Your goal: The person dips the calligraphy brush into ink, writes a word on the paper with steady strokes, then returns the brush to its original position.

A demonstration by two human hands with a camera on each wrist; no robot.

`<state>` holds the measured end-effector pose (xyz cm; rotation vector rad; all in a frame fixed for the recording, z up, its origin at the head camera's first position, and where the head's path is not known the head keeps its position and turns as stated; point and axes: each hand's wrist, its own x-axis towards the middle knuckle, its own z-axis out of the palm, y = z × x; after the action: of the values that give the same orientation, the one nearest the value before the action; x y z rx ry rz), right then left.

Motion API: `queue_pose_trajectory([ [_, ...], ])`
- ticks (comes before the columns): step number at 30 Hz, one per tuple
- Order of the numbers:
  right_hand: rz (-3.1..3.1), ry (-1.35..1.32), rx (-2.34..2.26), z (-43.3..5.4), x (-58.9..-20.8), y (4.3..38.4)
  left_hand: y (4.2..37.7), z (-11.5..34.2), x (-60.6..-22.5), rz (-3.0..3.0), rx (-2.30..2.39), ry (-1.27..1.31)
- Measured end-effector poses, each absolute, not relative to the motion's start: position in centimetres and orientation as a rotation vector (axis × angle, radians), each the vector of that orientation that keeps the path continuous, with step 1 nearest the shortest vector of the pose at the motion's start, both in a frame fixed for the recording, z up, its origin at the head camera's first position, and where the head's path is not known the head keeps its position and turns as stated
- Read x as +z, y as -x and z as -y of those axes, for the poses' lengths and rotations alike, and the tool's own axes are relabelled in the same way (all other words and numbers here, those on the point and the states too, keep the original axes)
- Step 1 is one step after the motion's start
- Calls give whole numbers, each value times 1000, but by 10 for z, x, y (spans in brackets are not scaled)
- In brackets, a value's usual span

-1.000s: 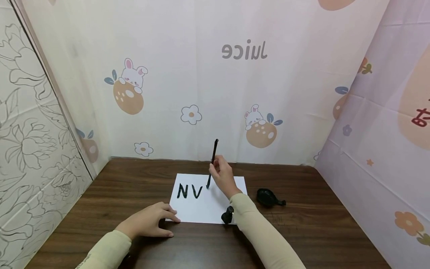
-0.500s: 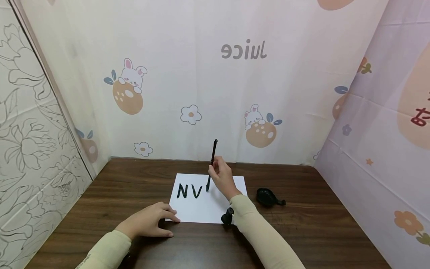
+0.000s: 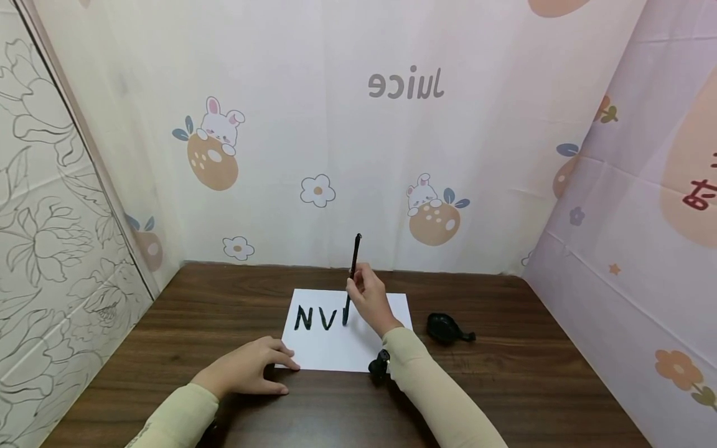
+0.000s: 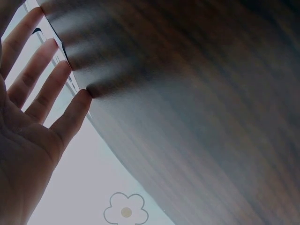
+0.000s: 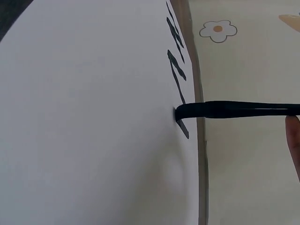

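I count one brush (image 3: 355,252), slim, black and leaning slightly, pinched in the right hand (image 3: 372,301), its dark tip on one white sheet (image 3: 325,351). Two letters (image 3: 304,318) and one short stroke (image 5: 184,130) show there. The left hand (image 3: 252,367) lies loosely spread at the sheet's edge; one black dish (image 3: 442,328) sits beyond.

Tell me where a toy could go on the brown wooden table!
The table looks bare between its left edge and the left hand, and right of the rounded black dish with a handle. It's crowded around the white rectangular paper: the left hand is at one corner, and the right hand holds a slim black brush on the paper.
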<state>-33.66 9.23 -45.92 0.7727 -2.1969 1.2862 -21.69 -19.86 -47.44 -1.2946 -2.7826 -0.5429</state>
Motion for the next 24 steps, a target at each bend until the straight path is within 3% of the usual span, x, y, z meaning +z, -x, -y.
queue_pose_trajectory([
  [24, 2220, -796, 1333, -91, -457, 328, 218, 200, -477, 2752, -537, 1310],
])
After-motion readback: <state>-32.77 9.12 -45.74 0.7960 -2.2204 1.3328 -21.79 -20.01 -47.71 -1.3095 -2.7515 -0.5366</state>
